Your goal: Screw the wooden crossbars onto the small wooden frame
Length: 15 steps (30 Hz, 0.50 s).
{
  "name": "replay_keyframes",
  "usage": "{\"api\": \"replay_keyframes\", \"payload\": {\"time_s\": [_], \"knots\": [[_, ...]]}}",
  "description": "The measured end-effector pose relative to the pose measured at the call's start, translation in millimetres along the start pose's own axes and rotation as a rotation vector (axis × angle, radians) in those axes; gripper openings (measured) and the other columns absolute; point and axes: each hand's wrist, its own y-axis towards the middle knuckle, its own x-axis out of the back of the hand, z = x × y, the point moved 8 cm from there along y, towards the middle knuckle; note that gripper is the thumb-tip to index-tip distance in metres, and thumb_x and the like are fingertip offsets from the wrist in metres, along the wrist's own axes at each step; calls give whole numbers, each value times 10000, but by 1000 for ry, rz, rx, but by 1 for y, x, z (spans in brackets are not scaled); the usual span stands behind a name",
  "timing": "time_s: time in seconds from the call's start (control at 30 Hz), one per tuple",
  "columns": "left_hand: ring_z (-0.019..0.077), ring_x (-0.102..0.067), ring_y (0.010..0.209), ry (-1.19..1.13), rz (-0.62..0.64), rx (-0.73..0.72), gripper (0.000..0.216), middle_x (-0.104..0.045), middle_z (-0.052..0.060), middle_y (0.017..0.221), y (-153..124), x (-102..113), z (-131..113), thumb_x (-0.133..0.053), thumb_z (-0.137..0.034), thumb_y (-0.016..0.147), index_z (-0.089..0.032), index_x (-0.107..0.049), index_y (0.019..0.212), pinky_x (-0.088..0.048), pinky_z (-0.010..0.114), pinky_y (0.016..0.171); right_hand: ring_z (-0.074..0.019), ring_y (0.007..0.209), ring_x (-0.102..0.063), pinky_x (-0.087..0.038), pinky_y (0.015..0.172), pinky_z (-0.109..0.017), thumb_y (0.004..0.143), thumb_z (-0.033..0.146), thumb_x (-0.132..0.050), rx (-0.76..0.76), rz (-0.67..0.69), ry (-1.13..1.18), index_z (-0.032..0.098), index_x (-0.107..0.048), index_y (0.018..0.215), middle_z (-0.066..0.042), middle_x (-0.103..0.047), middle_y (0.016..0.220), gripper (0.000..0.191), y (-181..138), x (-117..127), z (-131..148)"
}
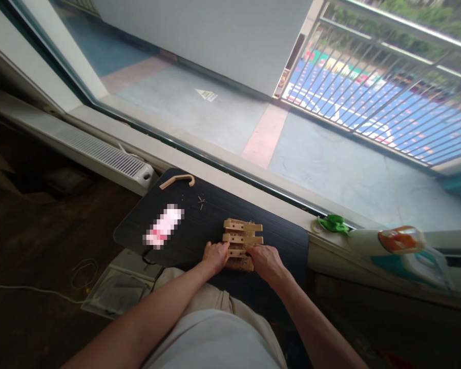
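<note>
Slats (249, 239), three with dark holes, lie side by side across a brown block (240, 264) on the black table (286, 236). The left hand (216, 256) pinches one end of the nearest slat (236, 253); the right hand (267, 261), fingers curled, grasps the other. Even pressure from both sides should keep it level and parallel to its neighbours. For containers, only a pale box-like thing (130, 259) beside the table might count; I cannot tell what it holds.
</note>
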Motion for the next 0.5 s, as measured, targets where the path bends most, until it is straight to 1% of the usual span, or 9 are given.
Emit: {"api": "replay_keyframes", "payload": {"time_s": [0.1, 0.23, 0.3, 0.4, 0.5], "knots": [[213, -586, 896, 11, -8, -6, 221, -641, 63, 946, 0, 0, 0, -421, -271, 793, -210, -494, 992, -331, 358, 821, -180, 824, -610, -415, 673, -262, 781, 176, -411, -17, -17, -1, 213, -628, 855, -52, -666, 877, 232, 4, -4, -4], [218, -587, 895, 18, -18, -22, 218, -641, 66, 941, 0, 1, -1, -415, -275, 797, -206, -495, 988, -336, 363, 816, -190, 818, -611, -418, 671, -276, 805, 226, -393, -38, -1, -1, 199, -622, 855, -71, -665, 870, 236, 3, -6, -4], [215, -585, 901, 17, -10, -14, 218, -641, 66, 946, 0, 0, 0, -420, -275, 796, -207, -495, 988, -335, 360, 818, -194, 824, -609, -416, 671, -280, 793, 222, -401, -40, 2, 3, 200, -609, 911, -74, -663, 880, 240, 0, -3, -3], [213, -584, 904, 9, -14, -17, 229, -641, 66, 950, 1, -1, 0, -427, -278, 794, -208, -490, 1002, -334, 357, 817, -185, 831, -606, -410, 667, -270, 763, 189, -415, -21, -6, 11, 234, -571, 1013, -54, -662, 901, 298, -5, 4, -2], [219, -588, 894, 9, -26, -25, 233, -639, 65, 952, 1, -1, 0, -419, -283, 798, -210, -488, 1008, -335, 368, 816, -184, 830, -607, -406, 660, -269, 762, 171, -400, 7, 13, 11, 249, -598, 953, -43, -660, 898, 286, -5, 2, -2]]}}
